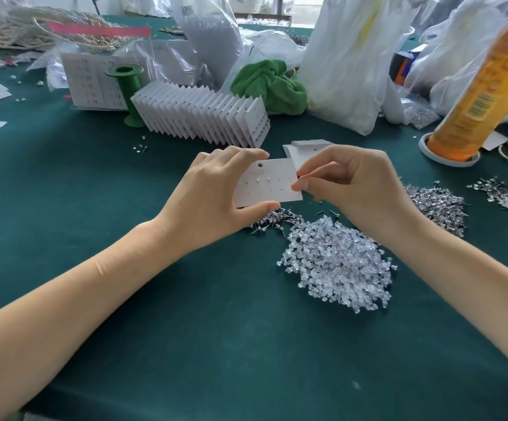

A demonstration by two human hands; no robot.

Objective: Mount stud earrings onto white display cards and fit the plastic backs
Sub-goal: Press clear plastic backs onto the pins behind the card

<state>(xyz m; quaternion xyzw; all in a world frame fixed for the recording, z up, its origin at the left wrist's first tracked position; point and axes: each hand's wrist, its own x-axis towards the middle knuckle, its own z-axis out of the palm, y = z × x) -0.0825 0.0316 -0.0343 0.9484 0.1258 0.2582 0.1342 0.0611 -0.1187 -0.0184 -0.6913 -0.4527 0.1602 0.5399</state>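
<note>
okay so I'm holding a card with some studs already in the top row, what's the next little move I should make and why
Probably push another stud into the next empty hole. The card, held by your left hand, shows only three studs in its top row, with bare holes beside and below. Your right hand is pinched at the card's right edge; whether it already holds a stud is too small to tell.

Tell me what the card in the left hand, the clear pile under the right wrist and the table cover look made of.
Card: matte white cardstock, likely; it stays flat and stiff in the left hand.
Clear pile: translucent plastic backs, glossy glints.
Table cover: dark green cloth, perhaps felt; dull, no shine.
</note>
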